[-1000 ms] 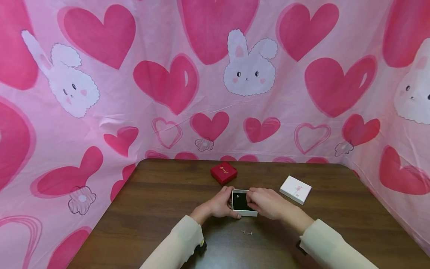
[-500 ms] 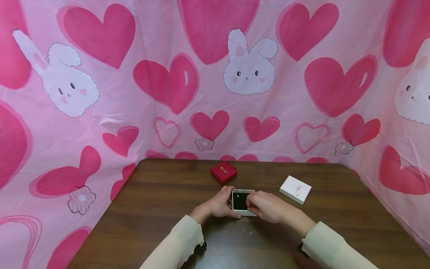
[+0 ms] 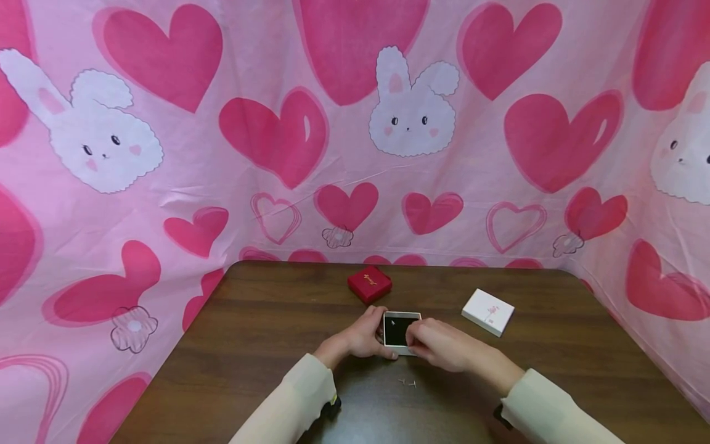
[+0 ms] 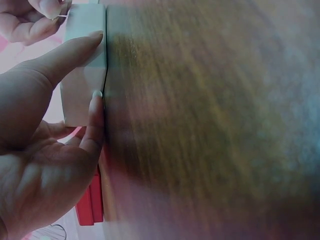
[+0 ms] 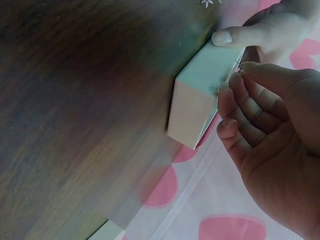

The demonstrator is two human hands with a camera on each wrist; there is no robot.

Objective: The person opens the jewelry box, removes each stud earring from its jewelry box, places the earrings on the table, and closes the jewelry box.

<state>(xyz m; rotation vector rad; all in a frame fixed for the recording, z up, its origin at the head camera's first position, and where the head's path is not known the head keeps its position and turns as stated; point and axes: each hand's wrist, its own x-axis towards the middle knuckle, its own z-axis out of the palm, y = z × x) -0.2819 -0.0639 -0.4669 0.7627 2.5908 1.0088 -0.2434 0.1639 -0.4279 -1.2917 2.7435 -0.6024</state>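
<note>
A small white jewellery box (image 3: 407,350) lies open on the table, lined with a black pad (image 3: 395,333). One small silver stud earring (image 3: 393,322) sits at the pad's far left. My left hand (image 3: 363,335) grips the box's left end, its thumb (image 4: 82,47) along the near wall. Over the box's right side, my right hand (image 3: 440,342) pinches a tiny stud earring, whose thin metal post (image 5: 238,64) shows at the fingertips in the right wrist view; its head is mostly hidden. Two more small earrings (image 3: 407,383) lie on the table nearer the person.
A red box (image 3: 370,283) with gold lettering stands behind the white one. To the right lies a white lid (image 3: 488,312) with a pink print. Brown wood tabletop (image 3: 277,320) surrounds them, and a pink heart-patterned cloth (image 3: 477,154) hangs behind and at the sides.
My right hand has shifted slightly toward the person over the box, baring more of its far right corner. The left hand keeps its grip and the box stays in place.
</note>
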